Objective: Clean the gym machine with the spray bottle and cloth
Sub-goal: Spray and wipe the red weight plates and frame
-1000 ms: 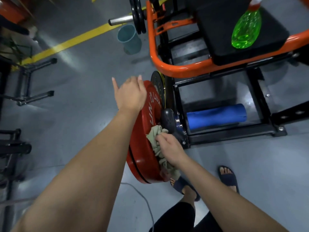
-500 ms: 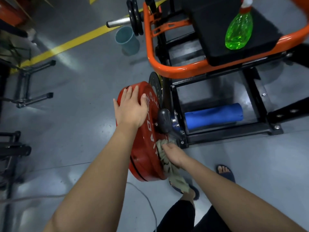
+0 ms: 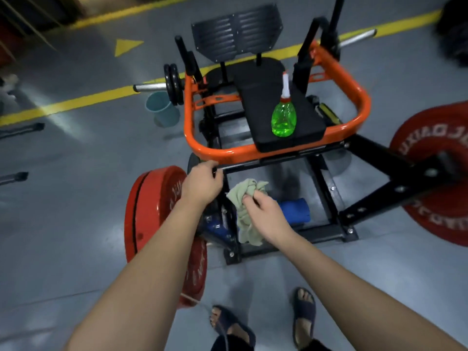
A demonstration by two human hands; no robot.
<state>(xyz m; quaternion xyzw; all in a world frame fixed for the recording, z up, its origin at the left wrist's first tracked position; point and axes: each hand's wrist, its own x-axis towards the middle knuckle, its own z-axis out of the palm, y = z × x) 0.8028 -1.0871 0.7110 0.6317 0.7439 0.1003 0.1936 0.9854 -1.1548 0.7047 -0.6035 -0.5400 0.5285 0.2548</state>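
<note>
The gym machine has an orange tube frame (image 3: 215,151) and a black padded seat (image 3: 266,97). A green spray bottle (image 3: 283,120) with a white nozzle stands upright on the seat. My right hand (image 3: 263,214) grips a crumpled pale green cloth (image 3: 243,198) in front of the machine's black lower frame, above a blue roller (image 3: 295,211). My left hand (image 3: 202,183) is curled around the left end of a black crossbar under the orange tube. A red weight plate (image 3: 149,211) sits on the machine's left side below my left arm.
Another red plate (image 3: 435,153) is on the right arm of the machine. A teal bucket (image 3: 162,110) stands on the floor by small black plates (image 3: 173,84). Yellow floor lines run behind. My sandalled feet (image 3: 304,310) are at the bottom.
My left hand left the red plate and went up to the black crossbar. My right hand lifted the cloth off the plate toward the frame. The view rose and widened.
</note>
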